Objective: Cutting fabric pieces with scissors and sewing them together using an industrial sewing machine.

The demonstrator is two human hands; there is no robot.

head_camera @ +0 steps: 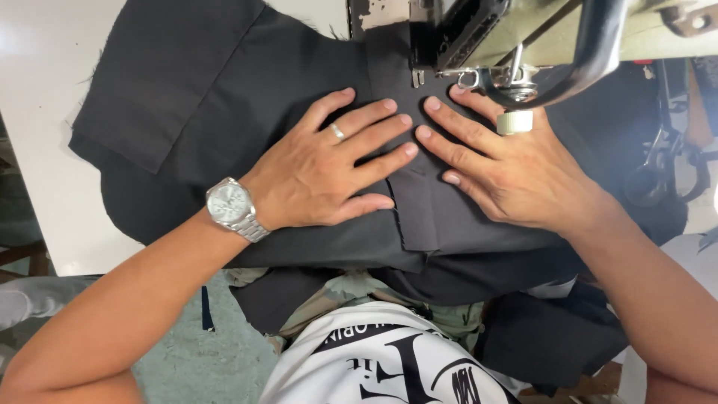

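Both my hands lie flat on a piece of dark grey fabric point(224, 97) spread over a white sewing table point(37, 97). My left hand point(329, 168), with a ring and a silver wristwatch point(232, 206), presses the cloth left of a raw seam edge point(400, 202). My right hand point(508, 164) presses the narrow strip to the right, fingers spread. The fingertips of both point towards the presser foot point(416, 75) of the sewing machine point(523, 34). Neither hand grips anything.
The machine's head and a black curved bar point(591, 60) overhang my right hand, with a small white knob point(514, 122) above it. More dark cloth point(546, 337) hangs over my lap at the table's near edge. Concrete floor point(194, 359) shows lower left.
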